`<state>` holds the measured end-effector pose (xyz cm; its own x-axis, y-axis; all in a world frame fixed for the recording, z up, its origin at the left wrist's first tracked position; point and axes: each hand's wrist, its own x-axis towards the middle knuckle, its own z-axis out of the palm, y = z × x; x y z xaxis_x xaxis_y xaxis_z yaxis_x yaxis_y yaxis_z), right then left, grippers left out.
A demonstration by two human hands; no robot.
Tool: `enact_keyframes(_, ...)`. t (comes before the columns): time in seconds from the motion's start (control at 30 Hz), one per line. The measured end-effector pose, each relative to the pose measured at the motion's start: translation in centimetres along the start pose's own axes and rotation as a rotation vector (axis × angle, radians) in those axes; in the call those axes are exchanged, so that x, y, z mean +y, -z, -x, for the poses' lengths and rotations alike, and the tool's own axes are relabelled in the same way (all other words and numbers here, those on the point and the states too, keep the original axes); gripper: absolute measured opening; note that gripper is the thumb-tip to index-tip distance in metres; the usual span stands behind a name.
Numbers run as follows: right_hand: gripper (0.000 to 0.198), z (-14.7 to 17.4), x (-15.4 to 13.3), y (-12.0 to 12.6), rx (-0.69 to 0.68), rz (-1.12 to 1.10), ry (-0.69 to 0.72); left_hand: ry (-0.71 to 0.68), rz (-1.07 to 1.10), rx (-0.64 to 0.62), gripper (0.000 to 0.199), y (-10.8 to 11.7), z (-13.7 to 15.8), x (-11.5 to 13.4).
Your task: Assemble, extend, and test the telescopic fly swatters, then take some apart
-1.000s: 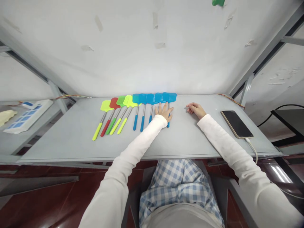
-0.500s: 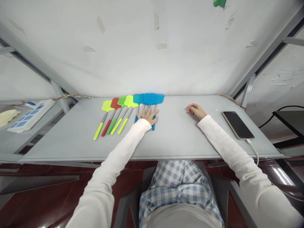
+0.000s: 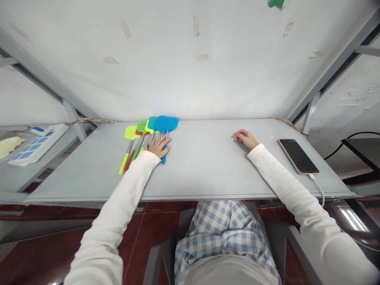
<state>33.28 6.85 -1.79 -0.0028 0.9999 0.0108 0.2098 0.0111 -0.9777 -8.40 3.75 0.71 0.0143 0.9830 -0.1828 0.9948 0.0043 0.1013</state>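
My left hand [image 3: 158,146] lies palm down with fingers spread over the handles of several fly swatters on the left half of the table. Blue fly swatters [image 3: 171,124] are bunched at the right of the group, their heads overlapping. Left of them, partly covered, are a green fly swatter [image 3: 142,126] and a red fly swatter [image 3: 130,160]. A yellow-green fly swatter [image 3: 131,132] sits at the far left. Some handles are hidden under my hand and sleeve. My right hand [image 3: 246,139] rests on the table with its fingers curled in, nothing visible in them.
A phone [image 3: 298,156] with a white charging cable [image 3: 317,185] lies on the right of the grey table [image 3: 208,174]. Behind stands a white wall [image 3: 190,87]. On a neighbouring surface at left is a white and blue tray [image 3: 38,145]. Metal frame posts flank the table.
My left hand has slid left, pushing the blue fly swatters with it. The swatters, spread in a row before, are now bunched and overlapping. My right hand has stayed in place.
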Motion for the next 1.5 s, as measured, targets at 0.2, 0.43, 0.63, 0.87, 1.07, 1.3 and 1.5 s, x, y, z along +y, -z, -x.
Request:
enact_keyframes(0.2, 0.008, 0.1, 0.0, -0.1, -0.002, 0.006, 0.010, 0.001, 0.005, 0.001, 0.059, 0.7, 0.3, -1.4)
enact_keyframes(0.43, 0.010, 0.3, 0.1, -0.2, -0.006, 0.115, 0.054, -0.224, 0.014, 0.187, 0.056, 3.2, 4.7, 7.3)
enact_keyframes(0.63, 0.020, 0.6, 0.8, -0.4, -0.013, 0.679, 0.414, -0.456, 0.139, 0.005, 0.047, 1.3, 5.2, 14.8)
enact_keyframes(0.87, 0.034, 0.4, 1.6, -0.2, 0.004, 0.919, 0.536, -0.282, 0.157, 0.258, 0.057, -2.0, -2.9, 15.8)
enact_keyframes(1.07, 0.051, -0.1, 2.4, -0.4, -0.085, 0.993, 0.544, -0.251, 0.148, 0.219, 0.056, -3.3, -4.6, 14.8)
enact_keyframes(1.3, 0.054, -0.4, 2.3, -0.4, -0.123, 1.063, 0.495, -0.255, 0.138, 0.221, 0.057, -3.3, -4.3, 15.0)
enact_keyframes(1.5, 0.054, -0.1, 1.6, -2.7, -0.029, 1.142, 0.363, -0.252, 0.138, 0.228, 0.056, -3.4, -4.5, 14.9)
